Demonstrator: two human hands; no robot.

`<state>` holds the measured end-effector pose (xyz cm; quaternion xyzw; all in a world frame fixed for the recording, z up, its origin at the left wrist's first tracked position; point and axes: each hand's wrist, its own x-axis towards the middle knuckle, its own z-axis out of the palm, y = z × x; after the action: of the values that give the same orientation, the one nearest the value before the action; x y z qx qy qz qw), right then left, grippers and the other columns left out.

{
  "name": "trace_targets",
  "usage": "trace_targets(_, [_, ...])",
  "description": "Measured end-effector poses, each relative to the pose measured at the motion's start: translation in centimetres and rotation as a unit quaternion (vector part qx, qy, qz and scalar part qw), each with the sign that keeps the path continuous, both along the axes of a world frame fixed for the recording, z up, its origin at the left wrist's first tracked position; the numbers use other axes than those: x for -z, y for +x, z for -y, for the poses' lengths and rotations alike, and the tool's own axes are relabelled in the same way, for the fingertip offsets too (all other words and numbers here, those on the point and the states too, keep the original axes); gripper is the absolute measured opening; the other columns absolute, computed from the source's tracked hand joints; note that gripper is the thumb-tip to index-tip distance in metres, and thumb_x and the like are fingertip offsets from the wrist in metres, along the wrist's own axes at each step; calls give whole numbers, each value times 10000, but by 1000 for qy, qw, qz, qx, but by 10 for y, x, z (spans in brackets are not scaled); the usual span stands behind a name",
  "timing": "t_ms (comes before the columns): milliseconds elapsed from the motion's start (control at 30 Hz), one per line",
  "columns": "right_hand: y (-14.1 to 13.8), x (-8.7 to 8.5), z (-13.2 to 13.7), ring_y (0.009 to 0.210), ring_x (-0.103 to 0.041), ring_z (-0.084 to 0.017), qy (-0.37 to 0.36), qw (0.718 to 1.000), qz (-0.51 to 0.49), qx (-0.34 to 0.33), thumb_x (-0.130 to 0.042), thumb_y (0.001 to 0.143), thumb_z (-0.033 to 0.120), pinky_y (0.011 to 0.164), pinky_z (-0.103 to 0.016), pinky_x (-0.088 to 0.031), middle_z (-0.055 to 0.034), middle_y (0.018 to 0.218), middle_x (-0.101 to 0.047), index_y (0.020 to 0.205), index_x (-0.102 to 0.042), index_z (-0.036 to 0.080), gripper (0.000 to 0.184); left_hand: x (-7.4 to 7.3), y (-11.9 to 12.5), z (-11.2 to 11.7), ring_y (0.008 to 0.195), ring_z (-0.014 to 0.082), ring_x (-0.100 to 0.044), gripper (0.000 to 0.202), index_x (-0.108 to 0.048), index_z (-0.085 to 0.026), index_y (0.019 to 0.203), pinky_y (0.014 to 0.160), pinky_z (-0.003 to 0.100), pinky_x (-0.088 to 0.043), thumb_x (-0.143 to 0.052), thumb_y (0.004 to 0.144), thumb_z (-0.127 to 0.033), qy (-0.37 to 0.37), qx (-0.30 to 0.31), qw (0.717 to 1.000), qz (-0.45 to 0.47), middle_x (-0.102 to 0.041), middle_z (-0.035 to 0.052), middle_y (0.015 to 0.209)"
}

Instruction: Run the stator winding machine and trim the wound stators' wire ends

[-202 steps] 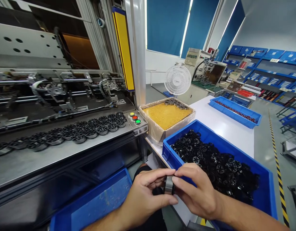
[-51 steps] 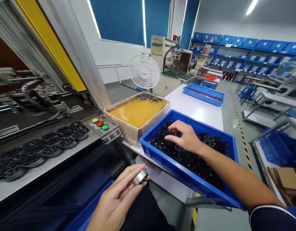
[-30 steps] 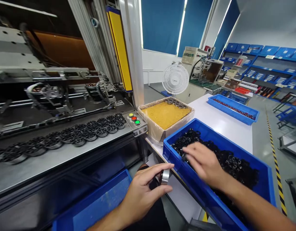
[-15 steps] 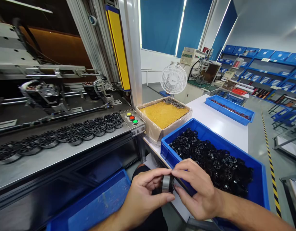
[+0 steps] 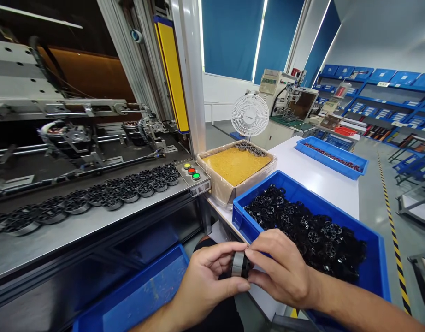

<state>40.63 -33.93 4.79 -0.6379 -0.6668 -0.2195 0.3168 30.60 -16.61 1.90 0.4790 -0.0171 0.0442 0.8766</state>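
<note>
My left hand (image 5: 207, 279) grips a silver metal ring (image 5: 238, 264) between thumb and fingers, low in the middle of the view. My right hand (image 5: 280, 269) is closed against the ring's other side, pinching a small black plastic part (image 5: 246, 266) onto it. Both hands meet in front of the near corner of a blue bin (image 5: 371, 272) heaped with black plastic wheel-like parts (image 5: 302, 230).
A row of assembled black rings (image 5: 95, 196) lies on the machine's steel shelf (image 5: 60, 235) at left, beside a panel of yellow, red and green buttons (image 5: 193, 173). A cardboard box with a yellow sheet (image 5: 238, 166), a white fan (image 5: 250, 115), a far blue tray (image 5: 332, 157), and an empty blue bin (image 5: 136, 295) below.
My right hand reached into the blue bin, drew back with a black part and came to the ring in my left hand. The two hands now press together on it.
</note>
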Motion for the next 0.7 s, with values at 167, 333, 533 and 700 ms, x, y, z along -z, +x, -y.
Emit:
trace_targets(167, [-1,-5,1,909,-619,-232,-6,1000,29,1,-604,911,173,744,-390,-566,-142,951,-689,1148,-601,64,261,0,0,-2,756,161,-769,475,-776,-198,990,722,193,-613,-895,558,-40,11,15,999,-31,-815,24,843])
trace_targets(333, [-4,-5,0,907,-621,-233,9,1000,25,-7,-598,916,174,734,-387,-571,-154,957,-677,1141,-599,40,262,-4,0,-3,735,138,-760,462,-777,-195,973,692,161,-598,-912,548,-73,-3,28,999,-34,-816,25,844])
trace_targets(533, [-2,-2,1,948,-634,-225,7,999,42,-16,-585,891,87,755,-367,-576,-154,983,-676,1157,-595,33,272,-6,1,-3,744,154,-762,459,-776,-190,980,725,204,-614,-908,558,-67,-13,31,999,-34,-812,23,828])
trace_targets(700, [-2,-7,0,924,-641,-236,29,997,69,1,-552,944,181,726,-381,-577,-154,920,-688,1126,-598,32,240,-4,1,-5,740,156,-759,481,-778,-177,990,703,189,-607,-906,544,-49,-1,36,999,-34,-810,26,808])
